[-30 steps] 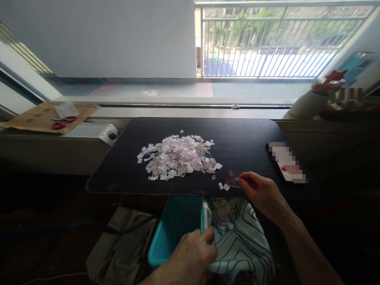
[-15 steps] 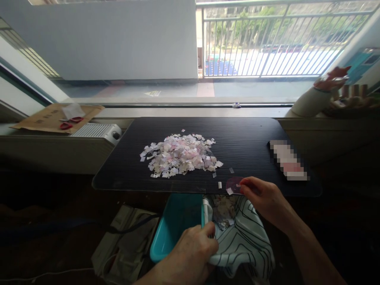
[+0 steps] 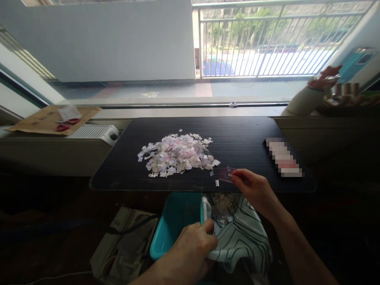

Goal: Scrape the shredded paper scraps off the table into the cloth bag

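On the black table (image 3: 237, 138) lies a heap of small cut paper scraps (image 3: 181, 154), mostly white and pale pink. My right hand (image 3: 252, 186) pinches a thin, clear pinkish plastic sheet (image 3: 225, 175) just right of the heap, low over the tabletop. Two loose scraps lie near the sheet, one a small white piece (image 3: 217, 183). Below the table's front edge, my left hand (image 3: 196, 241) grips the edge of a white cloth bag with black lines (image 3: 246, 233), beside a teal bin (image 3: 170, 221). More scraps (image 3: 222, 206) are inside the bag.
A phone-like slab (image 3: 283, 156), its face blurred out, lies at the table's right. Red-handled scissors (image 3: 67, 124) rest on a brown envelope (image 3: 44, 118) at the left, near a white heater (image 3: 96, 132). A window sill (image 3: 178, 112) runs behind the table.
My right hand has moved the plastic sheet slightly up and left, away from the table's front edge and nearer the heap. My left hand keeps its hold on the bag.
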{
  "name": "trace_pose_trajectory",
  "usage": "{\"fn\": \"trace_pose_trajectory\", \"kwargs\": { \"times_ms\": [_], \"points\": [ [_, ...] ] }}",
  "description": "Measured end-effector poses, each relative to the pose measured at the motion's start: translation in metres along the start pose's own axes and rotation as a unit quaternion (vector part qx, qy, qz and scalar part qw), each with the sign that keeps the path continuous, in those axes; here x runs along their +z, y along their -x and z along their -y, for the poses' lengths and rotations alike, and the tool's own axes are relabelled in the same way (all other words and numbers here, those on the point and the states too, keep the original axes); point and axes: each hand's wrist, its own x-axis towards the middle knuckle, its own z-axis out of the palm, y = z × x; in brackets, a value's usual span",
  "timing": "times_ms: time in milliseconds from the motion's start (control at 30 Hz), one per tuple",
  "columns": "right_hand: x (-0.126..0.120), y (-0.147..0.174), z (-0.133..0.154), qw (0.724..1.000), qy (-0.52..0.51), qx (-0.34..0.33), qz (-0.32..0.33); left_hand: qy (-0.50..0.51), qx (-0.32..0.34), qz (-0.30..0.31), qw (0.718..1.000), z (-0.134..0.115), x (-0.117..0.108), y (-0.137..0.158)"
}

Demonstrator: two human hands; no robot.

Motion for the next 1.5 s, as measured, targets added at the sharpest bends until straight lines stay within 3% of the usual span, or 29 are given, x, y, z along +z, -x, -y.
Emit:
{"fn": "trace_pose_trajectory", "kwargs": {
  "times_ms": [100,267,500,700,833,933,1067,1200,1333,1500],
  "points": [
    [0.003,-0.002,0.000,1.000,0.001,0.001,0.021,0.007,-0.001,0.001,1.000,0.000,-0.001,0.002],
    [-0.016,0.015,0.009,0.993,0.063,0.034,0.090,0.008,-0.006,-0.008,1.000,0.001,-0.001,0.004],
    [0.002,0.009,0.004,0.999,-0.028,-0.002,0.034,-0.060,0.031,0.032,0.997,-0.007,-0.007,-0.008],
    [-0.002,-0.011,-0.017,0.999,0.024,-0.033,-0.025,-0.144,0.130,0.068,0.979,-0.023,-0.010,-0.026],
    [-0.010,-0.011,-0.034,0.992,0.085,-0.010,-0.088,-0.151,0.159,0.082,0.972,-0.029,-0.012,-0.035],
    [-0.008,0.001,-0.033,0.994,0.094,-0.006,-0.052,-0.144,0.175,0.085,0.970,-0.030,-0.013,-0.038],
    [0.002,0.008,-0.016,0.996,0.069,-0.055,0.020,-0.144,0.185,0.084,0.968,-0.031,-0.013,-0.040],
    [0.009,-0.004,-0.007,0.994,0.074,-0.078,0.005,-0.148,0.164,0.075,0.972,-0.030,-0.015,-0.039],
    [0.011,-0.011,-0.005,0.992,0.087,-0.086,0.030,-0.142,0.155,0.083,0.974,-0.029,-0.016,-0.037],
    [0.011,-0.016,0.000,0.991,0.100,-0.092,0.001,-0.139,0.159,0.087,0.974,-0.029,-0.019,-0.037]
  ]
}}
